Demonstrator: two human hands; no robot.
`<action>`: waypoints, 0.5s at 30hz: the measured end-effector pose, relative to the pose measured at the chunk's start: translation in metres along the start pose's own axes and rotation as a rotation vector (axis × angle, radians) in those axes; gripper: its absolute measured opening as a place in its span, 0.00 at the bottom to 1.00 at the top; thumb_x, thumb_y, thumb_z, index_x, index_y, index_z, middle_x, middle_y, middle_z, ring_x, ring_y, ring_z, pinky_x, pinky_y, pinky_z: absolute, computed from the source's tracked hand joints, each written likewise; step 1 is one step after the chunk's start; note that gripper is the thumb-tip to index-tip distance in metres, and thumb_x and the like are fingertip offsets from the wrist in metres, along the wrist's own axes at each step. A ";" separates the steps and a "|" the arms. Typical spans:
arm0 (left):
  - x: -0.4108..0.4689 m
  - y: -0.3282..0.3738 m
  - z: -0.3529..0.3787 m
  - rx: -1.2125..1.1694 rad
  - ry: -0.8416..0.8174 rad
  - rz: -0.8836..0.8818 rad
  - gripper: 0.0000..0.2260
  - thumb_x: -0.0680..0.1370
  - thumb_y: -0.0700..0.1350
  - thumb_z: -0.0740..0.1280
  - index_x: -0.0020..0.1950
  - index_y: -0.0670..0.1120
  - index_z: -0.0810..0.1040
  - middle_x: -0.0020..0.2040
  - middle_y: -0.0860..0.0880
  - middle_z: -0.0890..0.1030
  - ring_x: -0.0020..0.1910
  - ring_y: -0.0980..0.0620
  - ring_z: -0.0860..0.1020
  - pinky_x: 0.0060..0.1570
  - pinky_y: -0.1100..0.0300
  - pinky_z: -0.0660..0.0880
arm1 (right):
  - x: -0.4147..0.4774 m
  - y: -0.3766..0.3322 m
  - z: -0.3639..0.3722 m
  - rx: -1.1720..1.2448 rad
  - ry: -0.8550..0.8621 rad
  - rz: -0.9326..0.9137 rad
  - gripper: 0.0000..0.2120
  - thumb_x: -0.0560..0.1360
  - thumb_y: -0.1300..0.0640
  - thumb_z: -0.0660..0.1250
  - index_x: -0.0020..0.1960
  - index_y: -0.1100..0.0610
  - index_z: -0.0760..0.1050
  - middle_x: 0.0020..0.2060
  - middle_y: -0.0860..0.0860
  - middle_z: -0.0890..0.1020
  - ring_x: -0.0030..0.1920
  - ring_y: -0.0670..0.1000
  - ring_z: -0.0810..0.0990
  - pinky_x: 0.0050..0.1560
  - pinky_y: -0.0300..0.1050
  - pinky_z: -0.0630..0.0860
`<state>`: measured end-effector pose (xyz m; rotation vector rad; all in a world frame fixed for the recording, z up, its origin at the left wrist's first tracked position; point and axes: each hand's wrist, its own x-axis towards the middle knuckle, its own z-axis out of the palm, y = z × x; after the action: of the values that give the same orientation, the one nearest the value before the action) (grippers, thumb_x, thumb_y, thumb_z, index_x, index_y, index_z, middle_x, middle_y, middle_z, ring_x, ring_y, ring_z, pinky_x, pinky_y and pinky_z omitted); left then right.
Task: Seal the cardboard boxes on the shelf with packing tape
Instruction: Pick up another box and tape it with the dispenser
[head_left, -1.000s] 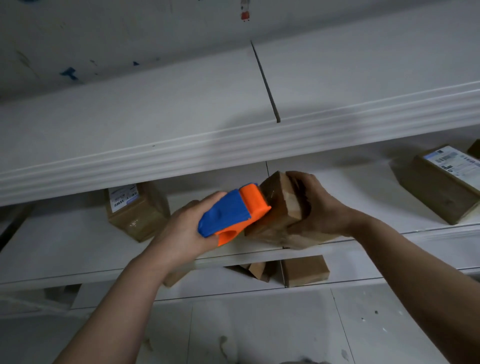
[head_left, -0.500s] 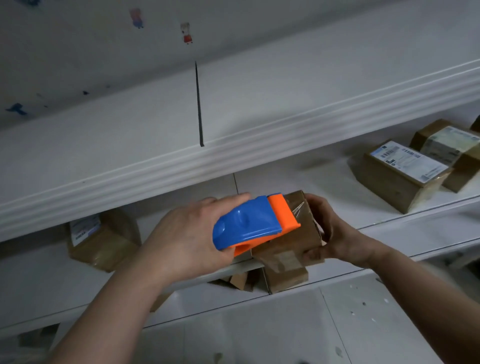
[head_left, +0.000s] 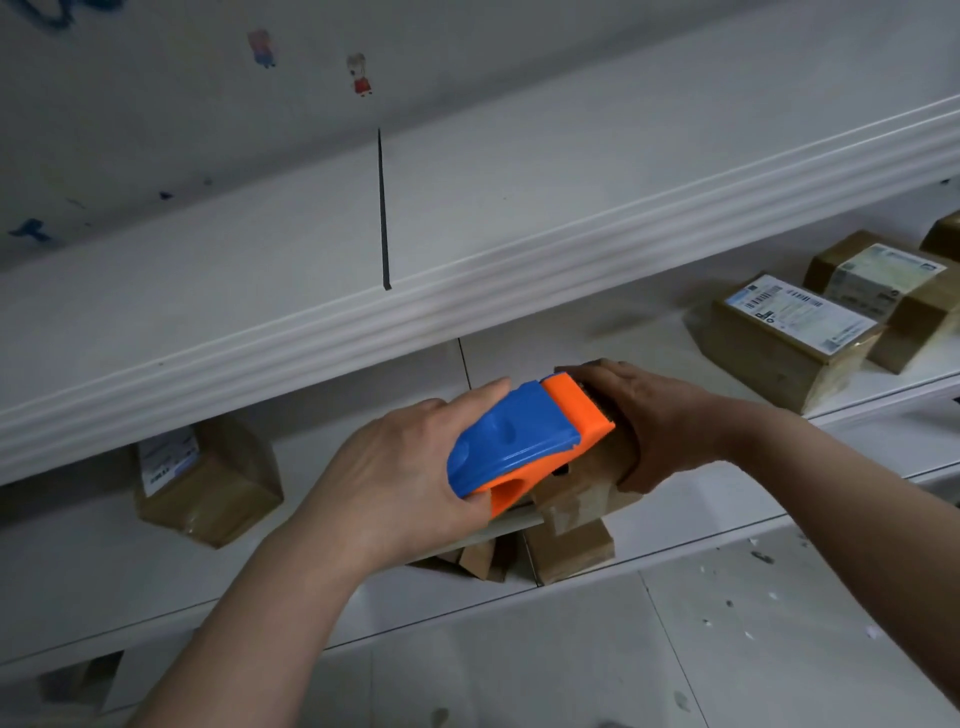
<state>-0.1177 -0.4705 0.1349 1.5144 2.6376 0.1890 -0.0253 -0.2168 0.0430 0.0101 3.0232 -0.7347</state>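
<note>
Grey-white floor tiles (head_left: 571, 670), speckled with dark marks, are seen nearest, below the small cardboard box (head_left: 592, 483) that is held up in front of the shelving. Just left of that box, a blue and orange tape dispenser (head_left: 519, 441) is gripped by the left hand (head_left: 395, 467), with the thumb tucked against its near edge and the fingers laid along its far side. Its orange front end is set on the top of the box. The box itself is grasped from the right by the right hand (head_left: 660, 421), whose fingers are curled over the top. Directly beneath the box, more brown boxes (head_left: 571, 551) are glimpsed on a lower level. Behind the box lies the white middle shelf (head_left: 363, 384). On it, a left carton (head_left: 208, 483) is stood well left of the box, while a labelled carton (head_left: 784, 343) and a farther carton (head_left: 883, 291) are placed close together to its right. Above the box, the moulded upper shelf lip (head_left: 467, 296) is met by a dark seam. Higher again, two cartoon stickers (head_left: 358, 75) are stuck to the wall.
</note>
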 end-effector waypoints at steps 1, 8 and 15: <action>-0.005 -0.005 -0.002 0.010 0.001 0.005 0.39 0.69 0.63 0.68 0.72 0.71 0.48 0.57 0.60 0.75 0.54 0.57 0.75 0.51 0.59 0.75 | 0.000 0.003 -0.001 0.038 0.002 0.012 0.55 0.56 0.53 0.82 0.75 0.46 0.53 0.67 0.44 0.65 0.65 0.45 0.65 0.61 0.34 0.65; -0.048 -0.054 -0.037 -0.072 -0.078 -0.059 0.32 0.60 0.60 0.61 0.59 0.84 0.56 0.53 0.67 0.78 0.52 0.67 0.77 0.48 0.64 0.76 | 0.007 0.014 -0.002 0.102 -0.016 0.011 0.54 0.55 0.54 0.82 0.74 0.46 0.55 0.66 0.42 0.63 0.61 0.43 0.66 0.56 0.28 0.64; -0.044 -0.069 -0.017 -0.125 -0.074 -0.070 0.32 0.60 0.62 0.63 0.63 0.80 0.60 0.58 0.64 0.78 0.55 0.67 0.76 0.53 0.68 0.73 | 0.014 0.016 -0.006 0.050 -0.082 0.048 0.57 0.57 0.54 0.83 0.75 0.44 0.51 0.71 0.44 0.59 0.63 0.45 0.63 0.58 0.38 0.65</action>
<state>-0.1573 -0.5441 0.1420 1.3612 2.5647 0.2815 -0.0392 -0.2004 0.0405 0.0529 2.9162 -0.7860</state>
